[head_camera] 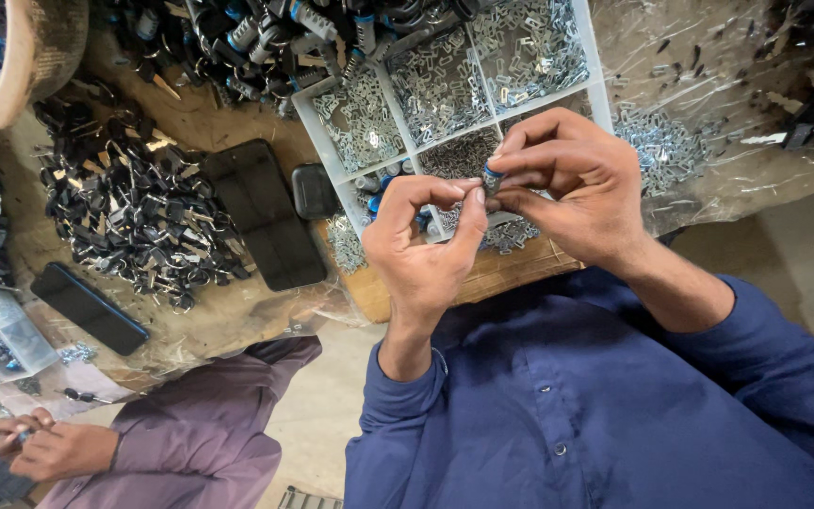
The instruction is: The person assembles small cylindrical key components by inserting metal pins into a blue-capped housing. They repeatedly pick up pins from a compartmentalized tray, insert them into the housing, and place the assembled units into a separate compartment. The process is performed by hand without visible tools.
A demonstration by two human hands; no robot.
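Both hands, left (423,247) and right (572,184), grip pinching a small blue-banded cylinder (492,175) above a plastic compartment tray (335,149).

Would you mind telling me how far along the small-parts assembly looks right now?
Done: a heap of dark parts lies on the table, whether finished I cannot tell. In hand: the left hand and right hand pinch one small blue-ringed piece. Left: the divided tray holds many metal bits.

Workshop (parts tray (598,90), key heaps (134,221))
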